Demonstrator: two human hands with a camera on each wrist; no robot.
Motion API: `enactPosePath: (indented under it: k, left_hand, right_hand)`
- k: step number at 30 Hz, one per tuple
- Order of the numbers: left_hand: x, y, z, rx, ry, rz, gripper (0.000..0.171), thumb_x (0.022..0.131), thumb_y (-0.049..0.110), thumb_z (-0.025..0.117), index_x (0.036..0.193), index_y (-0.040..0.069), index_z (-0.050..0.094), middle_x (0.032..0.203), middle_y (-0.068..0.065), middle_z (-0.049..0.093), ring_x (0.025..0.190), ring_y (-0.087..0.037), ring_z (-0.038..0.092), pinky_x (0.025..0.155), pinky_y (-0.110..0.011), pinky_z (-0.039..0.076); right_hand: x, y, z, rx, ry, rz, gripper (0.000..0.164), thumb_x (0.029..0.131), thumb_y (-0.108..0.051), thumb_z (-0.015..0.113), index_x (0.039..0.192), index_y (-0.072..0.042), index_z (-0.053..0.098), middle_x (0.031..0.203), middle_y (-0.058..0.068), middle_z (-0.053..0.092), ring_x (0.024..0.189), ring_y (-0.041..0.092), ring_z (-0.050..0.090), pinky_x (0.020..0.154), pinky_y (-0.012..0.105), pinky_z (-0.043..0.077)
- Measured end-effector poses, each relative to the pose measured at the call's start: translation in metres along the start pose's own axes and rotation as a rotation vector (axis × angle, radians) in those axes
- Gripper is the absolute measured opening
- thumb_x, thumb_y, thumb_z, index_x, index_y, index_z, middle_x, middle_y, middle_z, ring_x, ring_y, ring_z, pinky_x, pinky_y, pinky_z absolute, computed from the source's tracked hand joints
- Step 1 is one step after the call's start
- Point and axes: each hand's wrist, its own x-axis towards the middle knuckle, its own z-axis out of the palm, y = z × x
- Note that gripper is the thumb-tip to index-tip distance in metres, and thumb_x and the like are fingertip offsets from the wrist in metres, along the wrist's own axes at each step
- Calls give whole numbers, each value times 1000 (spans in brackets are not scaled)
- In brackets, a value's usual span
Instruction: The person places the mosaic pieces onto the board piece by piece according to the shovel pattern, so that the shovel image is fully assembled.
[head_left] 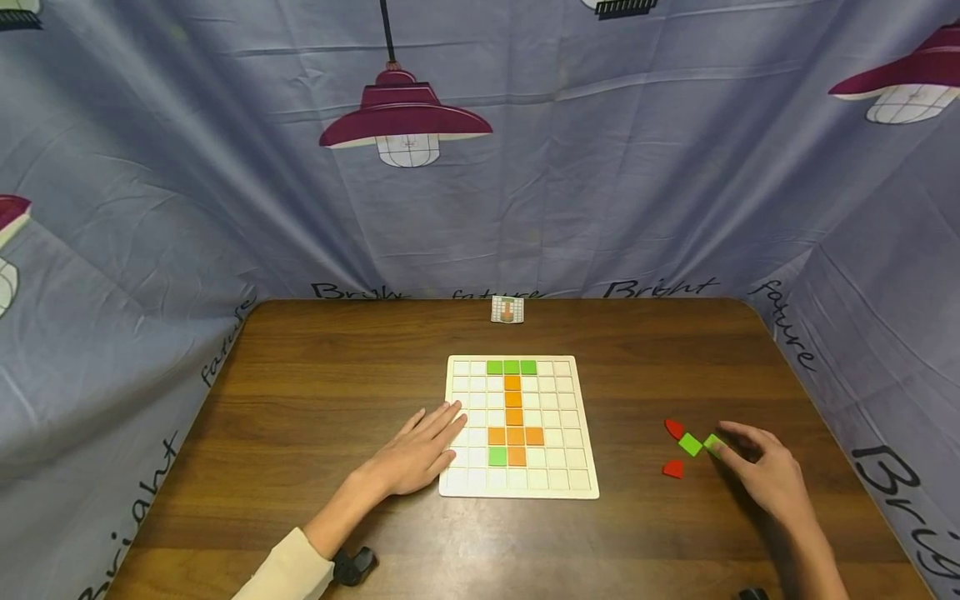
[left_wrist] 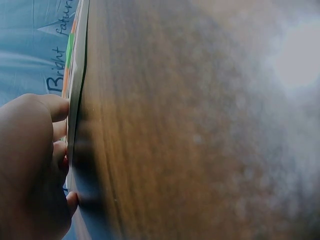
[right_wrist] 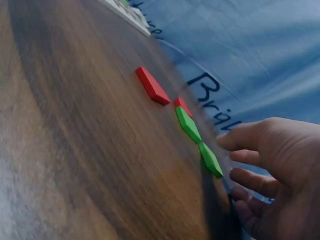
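While the left hand [head_left: 416,450] lies flattened with its fingers over the left edge of the white gridded board [head_left: 517,487], the right hand [head_left: 765,471] reaches to the loose tiles at the right of the desk [head_left: 645,542], its thumb and forefinger parted a little beside the nearer green square tile [right_wrist: 210,161].

The step in hand seems to be picking up that tile. It lies flat and thin, nearly corner to corner with the second green square tile [head_left: 690,445], so a low pinch on two opposite sides should work better than pressing from above, which could skid it into its neighbour. The far red tile [head_left: 674,428] sits against or almost against the second green one, and the near red tile [head_left: 672,469] lies a little apart; coming in from the right ought to spare all three. Light, even pressure from the left palm should steady the board without jogging the orange tiles [head_left: 513,417] and green tiles [head_left: 512,367] set in its squares.

In the head view the thumb covers part of the nearer green tile, and whether it touches I cannot tell. The left wrist view catches the board almost edge-on, so its squares cannot be read there. The small card [head_left: 507,310] at the desk's far edge carries a picture too tiny to make out fully. The black wrist device [head_left: 356,567] is partly hidden by the sleeve [head_left: 292,569].
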Motion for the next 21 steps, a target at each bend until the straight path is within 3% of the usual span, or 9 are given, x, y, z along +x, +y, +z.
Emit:
enactPosePath:
  k: [3, 5, 13, 17, 21]
  left_hand:
    - [0, 0, -1, 0, 3, 0, 57, 109, 31, 40, 159, 8, 24, 166, -11, 14, 151, -26, 12, 119, -52, 14]
    - [0, 0, -1, -4, 3, 0, 57, 109, 30, 40, 159, 7, 25, 166, -11, 14, 151, -26, 12, 119, -53, 14]
    - [0, 0, 0, -5, 0, -3, 57, 109, 31, 40, 159, 8, 24, 166, -11, 14, 151, -25, 12, 119, -52, 14]
    - [0, 0, 0, 1, 7, -1, 57, 109, 31, 40, 159, 8, 24, 166, -10, 14, 151, -25, 12, 119, -52, 14]
    - [0, 0, 0, -1, 8, 2, 57, 109, 31, 39, 159, 8, 24, 166, -10, 14, 151, -25, 12, 119, -52, 14]
  right_hand:
    - [0, 3, -1, -39, -8, -14, 51, 96, -30, 70, 133, 2, 60, 125, 28, 53, 104, 42, 56, 72, 24, 46]
    - [0, 5, -2, -50, -22, -25, 51, 95, -29, 71, 133, 3, 59, 126, 28, 52, 104, 42, 57, 71, 22, 46]
    - [1, 8, 0, -63, -27, -36, 46, 93, -24, 74, 128, 4, 63, 122, 28, 54, 101, 44, 59, 76, 50, 49]
    - [1, 8, 2, -84, -7, -39, 41, 93, -24, 74, 124, 2, 67, 117, 24, 58, 96, 35, 60, 75, 50, 48]
    - [0, 8, 3, -80, -8, -33, 40, 94, -24, 72, 124, 2, 67, 114, 24, 59, 96, 39, 60, 74, 54, 48]
